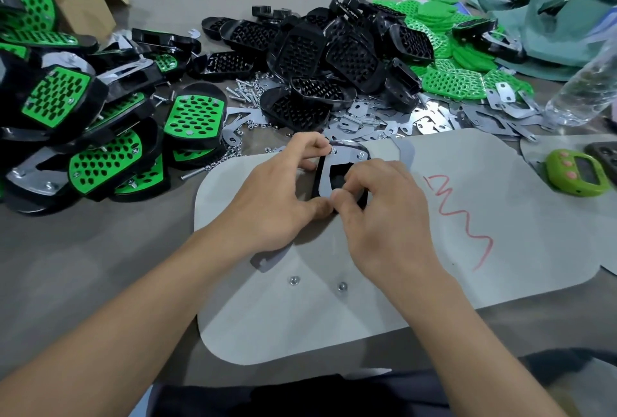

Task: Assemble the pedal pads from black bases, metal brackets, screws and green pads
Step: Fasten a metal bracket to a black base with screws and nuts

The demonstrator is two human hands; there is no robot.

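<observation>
At the frame's centre the black base (340, 172) lies under a metal bracket (324, 182), caught between both hands. The left hand (280, 196) spans its left edge, grip closed on it with forefinger at the upper corner and thumb at the lower. The right hand (380, 216) pinches the bracket's lower tip. The long axis runs up the frame, the broad end with two screws (333, 149) uppermost. It rests on a pale mat (434, 299) on the grey tabletop (83, 266); finished pads (60, 96) heap upper left, loose bases (334, 49) upper centre, green pads (450, 82) upper right.
</observation>
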